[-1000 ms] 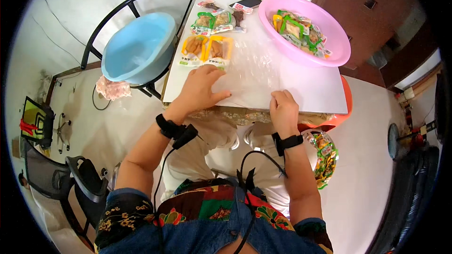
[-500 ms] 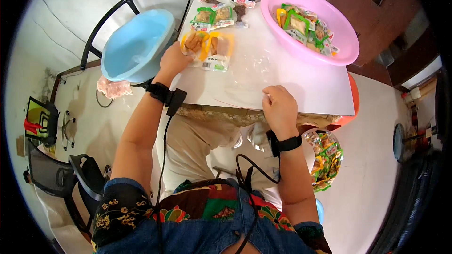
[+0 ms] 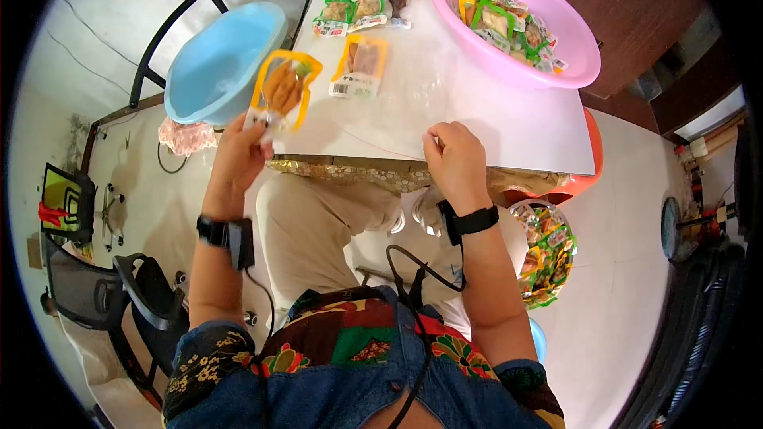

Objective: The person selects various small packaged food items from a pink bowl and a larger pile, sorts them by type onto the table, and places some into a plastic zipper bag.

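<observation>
Yellow snack packet (image 3: 282,91) is pinched by left hand (image 3: 238,151); right hand (image 3: 455,163), curled, rests on table (image 3: 509,123).

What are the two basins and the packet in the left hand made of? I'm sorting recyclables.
Blue basin and pink basin: probably moulded plastic, smooth and evenly coloured with a slight sheen. The yellow-edged snack packet in the left hand looks like thin glossy plastic film; its clear window shows brownish food and catches glare.

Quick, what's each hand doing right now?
Left hand: closed on a yellow-edged snack packet, by the blue basin.
Right hand: curled, resting on the white table, holding nothing visible.
</observation>
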`<control>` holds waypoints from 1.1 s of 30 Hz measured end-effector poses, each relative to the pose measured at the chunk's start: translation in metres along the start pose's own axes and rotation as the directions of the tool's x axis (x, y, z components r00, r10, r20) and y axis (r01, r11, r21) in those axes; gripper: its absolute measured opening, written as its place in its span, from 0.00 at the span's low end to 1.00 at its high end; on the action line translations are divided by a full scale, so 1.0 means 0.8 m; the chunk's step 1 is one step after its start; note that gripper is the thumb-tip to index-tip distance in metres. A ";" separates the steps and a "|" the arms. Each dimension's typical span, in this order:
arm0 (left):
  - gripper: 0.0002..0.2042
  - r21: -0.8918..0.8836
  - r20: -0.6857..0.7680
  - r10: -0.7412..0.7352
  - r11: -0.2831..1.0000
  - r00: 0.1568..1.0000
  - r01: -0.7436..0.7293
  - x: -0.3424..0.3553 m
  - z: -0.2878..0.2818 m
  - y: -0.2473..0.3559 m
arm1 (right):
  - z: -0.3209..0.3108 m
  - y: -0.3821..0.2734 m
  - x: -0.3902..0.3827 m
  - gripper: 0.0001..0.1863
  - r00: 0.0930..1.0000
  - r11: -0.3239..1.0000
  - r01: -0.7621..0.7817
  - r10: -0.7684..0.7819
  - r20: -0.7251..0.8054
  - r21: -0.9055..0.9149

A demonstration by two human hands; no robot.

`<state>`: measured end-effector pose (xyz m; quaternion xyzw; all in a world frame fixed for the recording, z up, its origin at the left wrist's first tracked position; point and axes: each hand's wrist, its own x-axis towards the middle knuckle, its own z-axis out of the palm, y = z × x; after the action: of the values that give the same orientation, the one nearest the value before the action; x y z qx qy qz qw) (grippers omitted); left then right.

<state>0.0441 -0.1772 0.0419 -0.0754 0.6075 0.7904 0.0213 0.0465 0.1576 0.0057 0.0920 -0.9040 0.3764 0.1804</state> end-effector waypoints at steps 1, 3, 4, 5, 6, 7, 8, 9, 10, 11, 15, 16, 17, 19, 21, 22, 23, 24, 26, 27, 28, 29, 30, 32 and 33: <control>0.14 -0.041 -0.021 -0.058 0.998 0.998 0.057 -0.022 0.011 -0.002 | 0.000 0.001 -0.001 0.04 1.000 1.000 0.006 -0.006 -0.022 0.003; 0.15 -0.058 0.051 -0.127 0.990 0.991 0.130 -0.067 0.022 -0.006 | 0.000 -0.004 -0.002 0.04 1.000 1.000 0.004 -0.004 -0.023 0.021; 0.14 -0.101 0.082 -0.168 0.979 0.982 0.175 -0.081 0.026 -0.018 | 0.001 -0.006 -0.003 0.04 1.000 0.999 0.003 -0.002 -0.026 0.039; 0.14 -0.110 0.131 -0.213 0.968 0.968 0.228 -0.098 0.034 -0.018 | 0.003 -0.011 -0.004 0.04 1.000 0.999 0.008 -0.007 -0.018 0.044; 0.14 -0.119 0.188 -0.257 0.952 0.948 0.282 -0.107 0.044 -0.019 | 0.004 -0.014 -0.004 0.04 1.000 0.997 -0.002 0.004 -0.017 0.075; 0.14 -0.124 0.187 -0.258 0.951 0.948 0.283 -0.108 0.052 -0.024 | 0.004 -0.016 -0.005 0.04 1.000 0.994 -0.014 0.016 -0.017 0.105; 0.14 -0.133 0.180 -0.303 0.935 0.936 0.328 -0.109 0.060 -0.028 | 0.003 -0.019 -0.005 0.04 1.000 0.994 -0.011 0.013 -0.015 0.105; 0.14 -0.143 0.175 -0.348 0.917 0.921 0.373 -0.109 0.067 -0.032 | 0.001 -0.020 -0.006 0.04 1.000 0.994 -0.005 0.006 -0.012 0.106; 0.14 -0.145 0.175 -0.347 0.917 0.922 0.372 -0.107 0.073 -0.037 | 0.001 -0.021 -0.006 0.04 1.000 0.994 0.001 0.000 -0.009 0.106; 0.14 -0.143 0.173 -0.339 0.920 0.925 0.364 -0.102 0.078 -0.043 | 0.001 -0.021 -0.007 0.04 1.000 0.995 0.001 0.000 -0.011 0.104; 0.14 -0.132 0.157 -0.328 0.928 0.931 0.349 -0.092 0.104 -0.049 | 0.003 -0.018 -0.010 0.06 1.000 0.988 0.019 -0.021 0.014 0.153; 0.14 -0.112 0.158 -0.321 0.934 0.934 0.339 -0.089 0.110 -0.050 | 0.005 -0.018 -0.011 0.07 0.999 0.984 0.028 -0.035 0.035 0.174; 0.14 -0.111 0.159 -0.322 0.933 0.933 0.341 -0.084 0.117 -0.052 | 0.006 -0.018 -0.012 0.07 0.999 0.985 0.027 -0.033 0.035 0.173; 0.14 -0.141 0.181 -0.333 0.923 0.925 0.359 -0.074 0.134 -0.056 | 0.009 -0.016 -0.016 0.07 0.997 0.985 0.078 -0.081 0.017 0.151; 0.14 -0.152 0.201 -0.330 0.920 0.923 0.362 -0.065 0.148 -0.061 | 0.009 -0.017 -0.018 0.08 0.996 0.986 0.089 -0.091 0.013 0.139; 0.14 -0.165 0.220 -0.325 0.917 0.920 0.364 -0.061 0.152 -0.064 | 0.009 -0.017 -0.018 0.08 0.995 0.987 0.100 -0.103 0.010 0.126; 0.14 -0.163 0.221 -0.328 0.916 0.918 0.367 -0.058 0.152 -0.067 | 0.008 -0.016 -0.018 0.08 0.995 0.987 0.097 -0.099 0.009 0.126; 0.14 -0.146 0.229 -0.335 0.917 0.914 0.372 -0.055 0.153 -0.071 | 0.007 -0.015 -0.017 0.07 0.995 0.990 0.097 -0.095 -0.026 0.100; 0.15 -0.127 0.238 -0.345 0.916 0.908 0.381 -0.054 0.153 -0.073 | 0.003 -0.014 -0.016 0.07 0.994 0.993 0.092 -0.087 -0.062 0.073; 0.15 -0.163 0.210 -0.341 0.912 0.916 0.377 -0.056 0.151 -0.072 | 0.002 -0.013 -0.015 0.08 0.996 0.994 0.061 -0.056 -0.063 0.088; 0.15 -0.199 0.181 -0.338 0.907 0.924 0.371 -0.058 0.147 -0.072 | 0.001 -0.011 -0.015 0.09 0.998 0.994 0.031 -0.025 -0.063 0.103; 0.15 -0.197 0.182 -0.339 0.907 0.923 0.372 -0.059 0.142 -0.071 | -0.001 -0.011 -0.015 0.09 0.998 0.994 0.029 -0.022 -0.065 0.104; 0.15 -0.203 0.150 -0.322 0.916 0.935 0.347 -0.061 0.136 -0.071 | -0.002 -0.010 -0.016 0.09 0.997 0.993 0.044 -0.036 -0.068 0.114; 0.15 -0.206 0.115 -0.303 0.924 0.946 0.321 -0.064 0.131 -0.071 | -0.001 -0.011 -0.017 0.09 0.996 0.990 0.059 -0.050 -0.072 0.127; 0.15 -0.197 0.097 -0.306 0.927 0.947 0.320 -0.066 0.130 -0.071 | 0.000 -0.013 -0.018 0.09 0.998 0.984 0.058 -0.052 -0.040 0.168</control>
<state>0.0940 -0.0589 0.0212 -0.1479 0.4998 0.8385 0.1586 0.0628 0.1512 0.0068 0.1251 -0.8625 0.4484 0.1984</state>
